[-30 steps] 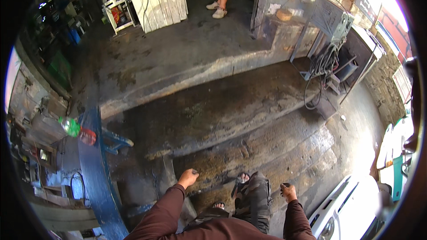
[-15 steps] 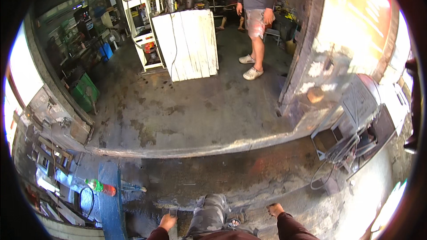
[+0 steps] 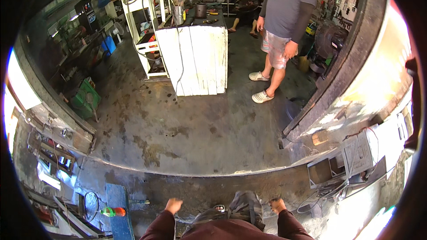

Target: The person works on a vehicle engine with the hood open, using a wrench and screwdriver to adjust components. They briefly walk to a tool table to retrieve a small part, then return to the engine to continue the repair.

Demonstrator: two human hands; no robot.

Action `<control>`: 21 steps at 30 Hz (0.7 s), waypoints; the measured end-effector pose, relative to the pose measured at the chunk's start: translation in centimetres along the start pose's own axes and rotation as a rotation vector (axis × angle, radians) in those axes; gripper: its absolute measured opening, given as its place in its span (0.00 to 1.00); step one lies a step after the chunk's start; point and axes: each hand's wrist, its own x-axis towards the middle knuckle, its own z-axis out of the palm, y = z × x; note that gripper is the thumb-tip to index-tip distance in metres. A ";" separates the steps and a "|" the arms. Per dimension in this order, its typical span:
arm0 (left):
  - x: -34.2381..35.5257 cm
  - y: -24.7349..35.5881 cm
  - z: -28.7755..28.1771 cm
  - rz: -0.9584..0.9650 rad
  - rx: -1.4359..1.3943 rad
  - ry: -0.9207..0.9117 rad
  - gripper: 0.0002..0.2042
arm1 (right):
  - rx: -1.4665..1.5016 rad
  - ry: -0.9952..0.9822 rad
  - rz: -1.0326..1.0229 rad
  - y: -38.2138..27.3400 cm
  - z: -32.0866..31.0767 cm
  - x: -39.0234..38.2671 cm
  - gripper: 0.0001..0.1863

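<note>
Hanging near: left hand (image 3: 174, 205), right hand (image 3: 277, 205), cannot tell whether spread or closed. Left: blue bench (image 3: 117, 194), bottle (image 3: 113, 212). Far: white-planked workbench (image 3: 200, 62).

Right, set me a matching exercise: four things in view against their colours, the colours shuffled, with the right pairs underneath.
Things
1. Bottle
2. Bench under the bottle
3. Planked front of the workbench
4. Standing person's shirt

Colours
A. White
B. Dark grey
C. Green and orange-red
D. Blue

Right pairs: 1-C, 2-D, 3-A, 4-B
</note>
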 end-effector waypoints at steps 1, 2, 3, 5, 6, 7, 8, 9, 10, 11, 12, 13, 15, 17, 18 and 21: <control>3.7 0.6 -2.0 -0.074 -0.234 0.047 0.10 | -0.103 -0.027 -0.049 0.4 -0.1 0.1 0.16; 7.6 1.4 -4.1 -0.131 -0.471 0.109 0.12 | -0.473 -0.078 -0.223 1.4 -0.2 0.4 0.15; 10.1 2.1 -5.7 -0.206 -0.478 0.151 0.13 | -0.474 -0.171 -0.259 0.3 -0.6 0.3 0.15; 15.6 4.0 -9.2 -0.415 -0.475 0.198 0.14 | -0.589 -0.500 -0.214 -0.9 -0.9 2.1 0.22; 17.7 6.3 -11.7 0.059 -0.176 0.322 0.13 | 0.045 -0.494 0.137 -0.2 -0.4 1.4 0.27; 20.9 10.4 -13.0 0.040 -0.150 0.167 0.11 | 0.050 -0.479 0.193 6.6 2.4 1.3 0.29; 22.0 13.0 -15.2 -0.031 -0.073 0.021 0.10 | 0.101 -0.447 0.277 8.6 3.2 1.3 0.27; 22.9 12.5 -15.5 0.083 0.149 -0.023 0.10 | 0.144 -0.408 0.337 9.7 2.3 2.7 0.25; 23.5 12.2 -16.1 0.198 0.370 -0.048 0.10 | 0.227 -0.378 0.162 10.7 -0.1 3.9 0.25; 23.8 12.1 -16.1 0.258 0.377 -0.085 0.11 | 0.311 -0.334 0.004 11.6 -3.3 4.7 0.25; 22.3 12.3 -17.8 -0.309 -0.020 -0.272 0.13 | 0.009 -0.569 -0.189 3.8 -8.6 7.6 0.24; 21.2 12.8 -18.8 -0.866 -0.469 -0.392 0.14 | -0.077 -0.574 0.070 -2.2 -15.4 9.6 0.24; 23.6 15.1 -22.6 -0.652 -0.324 -0.488 0.15 | -0.174 -0.527 -0.024 -3.4 -24.4 16.5 0.20; 26.8 15.3 -25.6 -0.468 -0.324 -0.350 0.15 | -0.252 -0.248 -0.182 -3.1 -32.6 24.5 0.14; 29.1 15.3 -26.9 -0.406 -0.397 -0.199 0.14 | -0.489 -0.122 -0.309 -3.6 -36.7 29.2 0.14; 31.9 17.6 -34.6 -0.569 -0.422 -0.011 0.17 | 0.175 0.083 -0.001 -21.2 -54.7 35.8 0.29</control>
